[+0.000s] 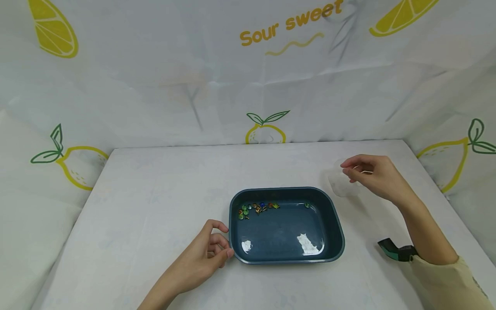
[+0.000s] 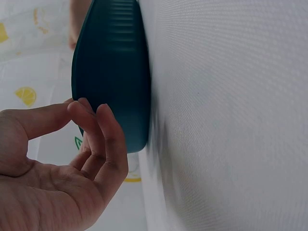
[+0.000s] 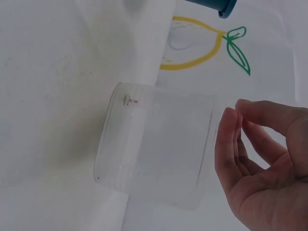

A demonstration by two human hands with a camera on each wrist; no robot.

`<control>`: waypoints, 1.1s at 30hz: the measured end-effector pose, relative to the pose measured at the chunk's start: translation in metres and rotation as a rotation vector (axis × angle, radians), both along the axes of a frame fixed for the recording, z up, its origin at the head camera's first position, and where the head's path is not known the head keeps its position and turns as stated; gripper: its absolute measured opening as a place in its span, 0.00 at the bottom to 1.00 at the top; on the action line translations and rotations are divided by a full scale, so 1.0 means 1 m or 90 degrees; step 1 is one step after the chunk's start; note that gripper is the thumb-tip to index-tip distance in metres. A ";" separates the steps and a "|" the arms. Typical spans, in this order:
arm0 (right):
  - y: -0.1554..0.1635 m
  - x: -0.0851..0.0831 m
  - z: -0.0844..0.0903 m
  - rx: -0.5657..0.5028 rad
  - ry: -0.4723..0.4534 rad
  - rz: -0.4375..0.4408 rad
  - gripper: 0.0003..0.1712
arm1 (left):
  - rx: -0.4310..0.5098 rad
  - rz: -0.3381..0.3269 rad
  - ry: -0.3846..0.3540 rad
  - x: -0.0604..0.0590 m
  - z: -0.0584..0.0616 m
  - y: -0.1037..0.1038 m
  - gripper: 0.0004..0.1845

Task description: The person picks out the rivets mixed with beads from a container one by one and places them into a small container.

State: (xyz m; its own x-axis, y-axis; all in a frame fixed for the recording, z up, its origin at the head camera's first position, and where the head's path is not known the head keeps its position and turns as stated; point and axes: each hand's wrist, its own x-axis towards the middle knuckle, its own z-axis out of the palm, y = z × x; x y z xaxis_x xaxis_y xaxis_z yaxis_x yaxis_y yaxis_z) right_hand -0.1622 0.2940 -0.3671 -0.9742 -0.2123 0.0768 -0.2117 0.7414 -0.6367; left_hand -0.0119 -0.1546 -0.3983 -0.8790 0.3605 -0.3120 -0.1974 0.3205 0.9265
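Note:
A dark blue-green tray (image 1: 286,258) with rounded corners stands on the white tabletop. Small glassy pieces (image 1: 245,211) in green, blue, amber and gold lie along its far left part, and a single green piece (image 1: 307,205) sits near the far right corner. At the tray's left rim is my left hand (image 1: 203,258), its bent fingers and thumb touching the outside wall. My right hand (image 1: 373,174) hovers by a clear plastic container (image 3: 168,144), thumb and finger tips close together. Whether they pinch anything small cannot be made out. Tiny specks (image 3: 131,100) show at the container.
A white cloth backdrop (image 1: 155,103) with lemon prints rises behind and beside the table (image 1: 155,193). A black and green wrist device (image 1: 399,252) sits at the right cuff, low over the table to the right of the tray.

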 end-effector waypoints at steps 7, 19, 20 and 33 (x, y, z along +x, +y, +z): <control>-0.008 0.004 0.007 -0.004 0.008 0.008 0.11 | 0.000 -0.001 -0.001 0.000 0.000 0.000 0.27; -0.026 0.012 0.018 -0.031 0.036 0.053 0.10 | 0.004 -0.001 0.000 0.001 0.001 0.000 0.27; -0.028 0.013 0.019 -0.034 0.038 0.056 0.10 | 0.004 -0.002 0.000 0.001 0.001 0.000 0.27; -0.054 0.022 0.031 -0.057 0.033 0.103 0.09 | -0.001 -0.005 0.002 0.000 0.001 0.000 0.27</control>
State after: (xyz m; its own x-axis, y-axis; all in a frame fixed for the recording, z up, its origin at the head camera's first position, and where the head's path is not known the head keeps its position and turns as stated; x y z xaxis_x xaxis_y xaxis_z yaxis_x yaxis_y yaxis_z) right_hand -0.1405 0.2404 -0.3361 -0.9221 -0.3558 0.1519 -0.3579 0.6355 -0.6841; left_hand -0.0117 -0.1549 -0.3976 -0.8772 0.3671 -0.3095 -0.1919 0.3228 0.9268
